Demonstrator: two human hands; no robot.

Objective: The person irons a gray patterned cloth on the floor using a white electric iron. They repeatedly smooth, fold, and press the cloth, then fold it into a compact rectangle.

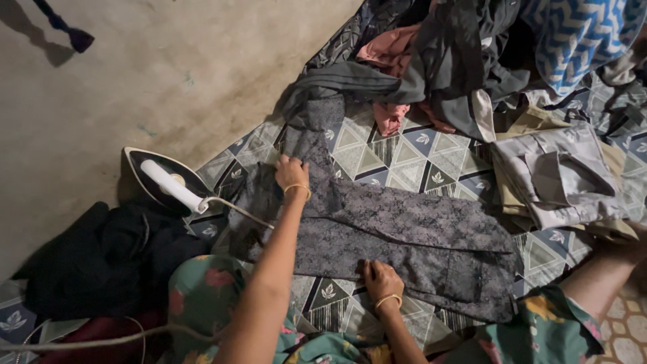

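Observation:
A dark grey patterned garment [404, 236] lies spread flat on a geometric-print mat [404, 155]. My left hand [291, 172] reaches forward and rests on the garment's upper left part, fingers down on the cloth. My right hand [381, 278] presses flat on the garment's near edge. Both wrists wear a gold bangle. A black and white iron [165, 180] stands just left of my left hand at the mat's edge, and its cord [236, 209] runs under my left forearm.
A heap of mixed clothes [431, 61] lies at the back. Folded grey and beige garments [559, 175] are stacked at the right. A dark bundle of cloth [101, 259] sits at the near left. Bare concrete floor [168, 74] fills the far left.

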